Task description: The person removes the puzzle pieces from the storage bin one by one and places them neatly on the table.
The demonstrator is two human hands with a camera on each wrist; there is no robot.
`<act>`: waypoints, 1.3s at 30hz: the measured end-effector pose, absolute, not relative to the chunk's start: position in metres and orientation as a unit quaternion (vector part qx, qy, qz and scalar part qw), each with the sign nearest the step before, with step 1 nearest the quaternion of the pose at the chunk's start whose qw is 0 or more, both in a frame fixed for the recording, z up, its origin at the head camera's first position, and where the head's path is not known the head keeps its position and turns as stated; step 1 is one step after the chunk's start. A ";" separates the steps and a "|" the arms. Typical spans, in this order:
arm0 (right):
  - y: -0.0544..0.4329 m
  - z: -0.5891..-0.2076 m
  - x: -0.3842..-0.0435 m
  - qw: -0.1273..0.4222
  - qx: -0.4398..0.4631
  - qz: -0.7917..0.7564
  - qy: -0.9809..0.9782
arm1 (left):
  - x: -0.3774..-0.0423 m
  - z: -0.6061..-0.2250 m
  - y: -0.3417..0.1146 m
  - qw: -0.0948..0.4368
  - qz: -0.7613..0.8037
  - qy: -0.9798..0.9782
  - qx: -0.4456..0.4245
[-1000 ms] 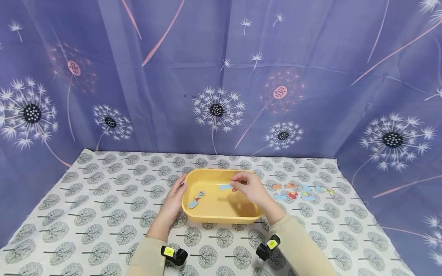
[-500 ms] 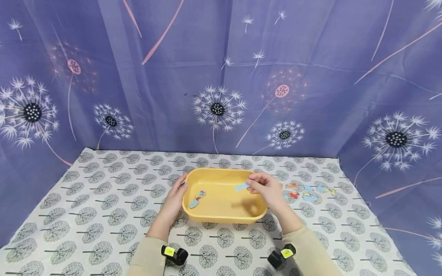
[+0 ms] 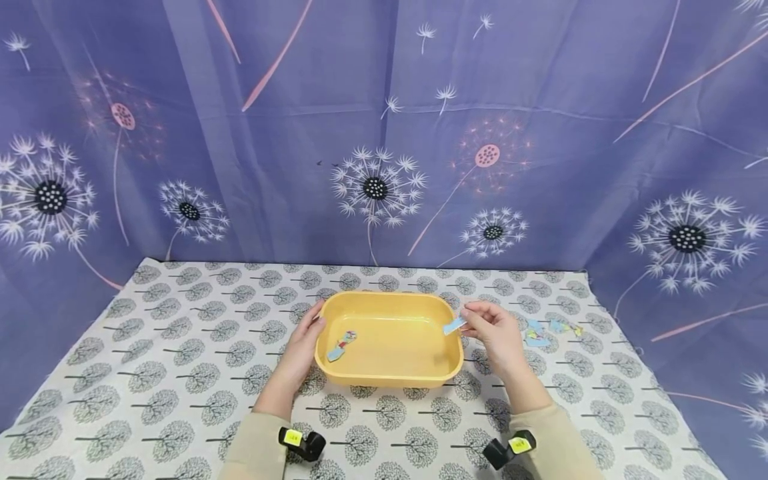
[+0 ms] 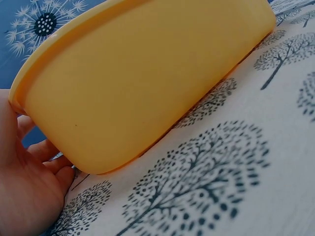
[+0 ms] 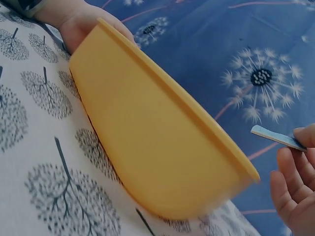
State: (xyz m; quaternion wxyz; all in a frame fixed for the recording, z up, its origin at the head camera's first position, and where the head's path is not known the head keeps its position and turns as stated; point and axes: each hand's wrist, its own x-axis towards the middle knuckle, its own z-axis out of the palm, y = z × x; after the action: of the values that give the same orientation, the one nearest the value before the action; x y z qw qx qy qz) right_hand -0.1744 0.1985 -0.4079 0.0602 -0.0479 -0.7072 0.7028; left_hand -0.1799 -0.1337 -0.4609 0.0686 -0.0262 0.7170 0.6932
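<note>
A yellow plastic tub (image 3: 390,381) stands on the tree-print cloth. My left hand (image 3: 303,343) grips its left end, the thumb at the rim and the fingers against the outer wall, as the left wrist view shows from below the rim. Thumb and fingers of my right hand (image 3: 497,333) pinch a flat light-blue puzzle piece (image 3: 454,325), which overlaps the tub's right rim in the head view. Seen from the right wrist, that piece (image 5: 276,135) is thin and sticks out past the fingertips. Inside the tub at the left lies a strip of blue, red and multicoloured puzzle pieces (image 3: 342,346).
More puzzle pieces (image 3: 536,333), blue with some yellow, lie on the cloth (image 3: 180,373) right of my right hand, which covers part of that group. A purple dandelion-print curtain (image 3: 276,167) hangs behind and along both sides. Each wrist wears a black camera (image 3: 303,445).
My right hand has moved right from inside the tub to beyond its right rim, carrying the blue puzzle piece. Orange and red pieces have gone behind it. The left hand stays put.
</note>
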 end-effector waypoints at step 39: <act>0.323 -0.435 -0.166 0.131 -0.240 0.822 -0.500 | -0.183 -0.463 -0.136 0.082 0.692 0.716 -0.033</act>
State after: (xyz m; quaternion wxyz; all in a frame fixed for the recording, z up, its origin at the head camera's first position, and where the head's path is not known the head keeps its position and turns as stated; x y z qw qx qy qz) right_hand -0.1662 0.3231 -0.4346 0.1307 -0.2396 -0.5004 0.8216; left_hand -0.1826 -0.1356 -0.4627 0.0821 -0.0328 0.7160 0.6925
